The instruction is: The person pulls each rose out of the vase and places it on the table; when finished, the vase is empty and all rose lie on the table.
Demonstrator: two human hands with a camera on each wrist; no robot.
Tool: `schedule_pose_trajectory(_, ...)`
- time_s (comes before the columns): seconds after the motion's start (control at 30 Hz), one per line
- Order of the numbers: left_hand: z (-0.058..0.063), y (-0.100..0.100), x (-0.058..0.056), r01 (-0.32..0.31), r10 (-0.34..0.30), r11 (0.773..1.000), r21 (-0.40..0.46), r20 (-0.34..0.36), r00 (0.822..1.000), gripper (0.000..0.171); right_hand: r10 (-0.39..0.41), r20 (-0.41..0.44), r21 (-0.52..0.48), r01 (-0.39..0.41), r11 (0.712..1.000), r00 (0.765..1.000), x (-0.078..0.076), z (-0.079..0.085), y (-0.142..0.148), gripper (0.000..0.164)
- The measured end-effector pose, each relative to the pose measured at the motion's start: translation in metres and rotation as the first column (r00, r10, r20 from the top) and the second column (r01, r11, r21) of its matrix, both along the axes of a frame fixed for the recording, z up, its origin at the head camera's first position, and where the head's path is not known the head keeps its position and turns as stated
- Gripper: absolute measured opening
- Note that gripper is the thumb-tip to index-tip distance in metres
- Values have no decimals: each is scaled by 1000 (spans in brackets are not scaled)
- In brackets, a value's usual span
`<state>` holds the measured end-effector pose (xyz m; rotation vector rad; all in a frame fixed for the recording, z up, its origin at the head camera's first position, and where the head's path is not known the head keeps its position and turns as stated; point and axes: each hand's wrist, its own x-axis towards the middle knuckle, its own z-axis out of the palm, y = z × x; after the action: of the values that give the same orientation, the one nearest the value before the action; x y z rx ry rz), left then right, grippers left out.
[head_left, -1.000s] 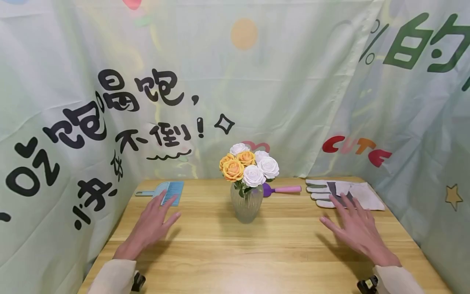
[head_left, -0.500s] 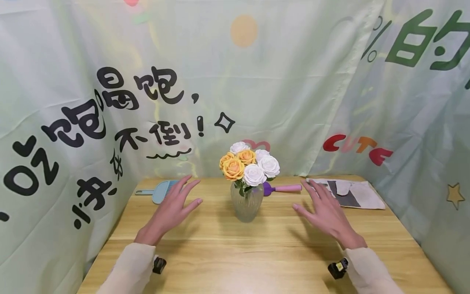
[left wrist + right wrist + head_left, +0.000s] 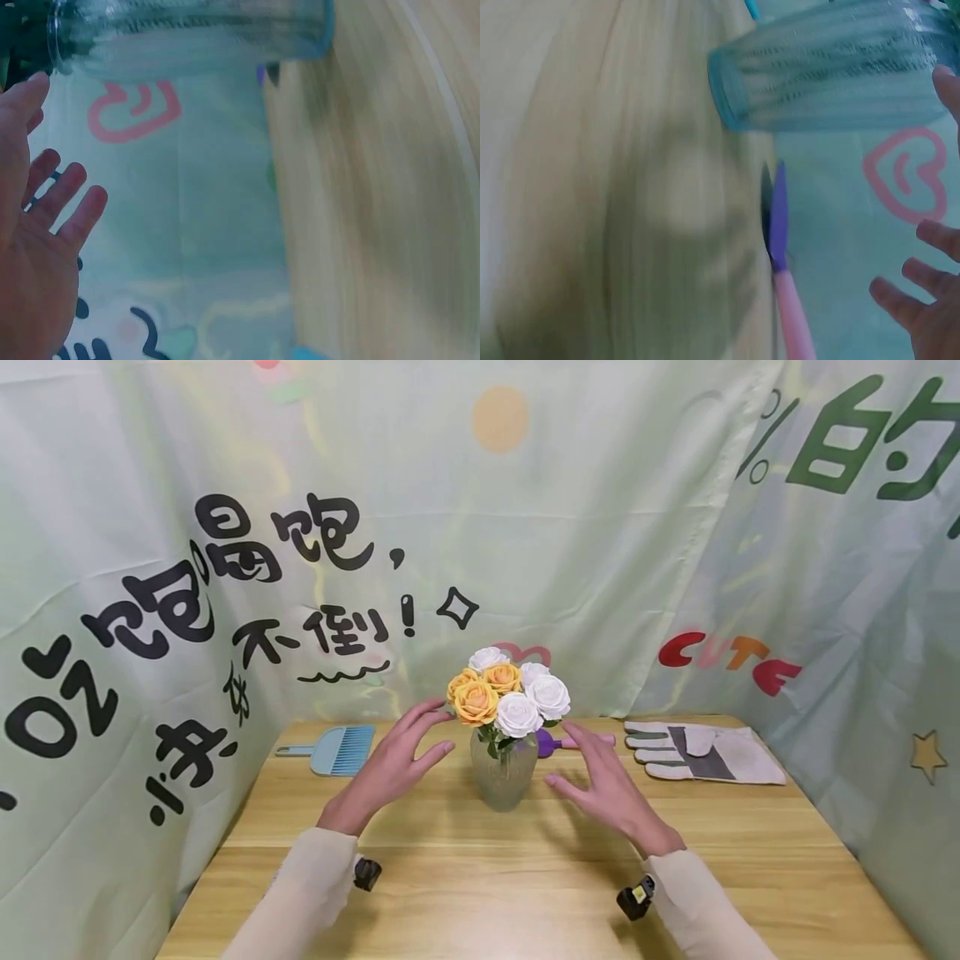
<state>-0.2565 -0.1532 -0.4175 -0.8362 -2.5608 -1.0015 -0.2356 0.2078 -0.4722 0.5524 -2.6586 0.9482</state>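
Note:
A clear ribbed glass vase [image 3: 502,783] stands upright on the wooden table, holding a bunch of white and orange roses [image 3: 476,702]. On its left is my left hand [image 3: 392,767], fingers spread and slightly bent, fingertips close to the flowers. My right hand [image 3: 611,785] hovers on the other side, thumb and fingers apart, facing the glass. Neither holds anything. In the left wrist view the vase [image 3: 195,37] lies across the top, beyond my left hand's fingers [image 3: 82,217]. The right wrist view shows the vase [image 3: 832,75] with a gap to my right hand's fingers [image 3: 896,300].
Behind the vase lies a small trowel [image 3: 588,743] with a purple blade and pink handle. A light blue dustpan with a comb-like edge [image 3: 341,752] is at the back left. White and grey work gloves [image 3: 738,756] lie back right. Printed cloth [image 3: 570,568] hangs around the table.
Both hands have moved inward from the dustpan and glove sides toward the vase. The dustpan and gloves are now uncovered; the vase has stayed put.

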Motion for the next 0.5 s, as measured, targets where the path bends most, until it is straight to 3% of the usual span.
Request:
schedule_pose_trajectory(0.1, -1, 8, 0, -3, 2, 998, 58, 28, 1000, 39, 39, 73, -94, -32, 995, 997, -3, -6, -12, 91)
schedule_pose_trajectory(0.17, -2, 14, 0, -9, 5, 995, 100, 43, 999, 37, 90, 122, -203, -64, 977, 988, -5, -10, -19, 90)
schedule_pose_trajectory(0.3, -4, 23, 0, -2, -4, 982, 188, 33, 999, 31, 220, 162, -414, -136, 900, 962, -8, -18, -32, 92)
schedule_pose_trajectory(0.5, -6, 33, -2, 23, -27, 964, 264, 8, 1000, 24, 308, 197, -537, -161, 828, 931, -9, -24, -42, 98)
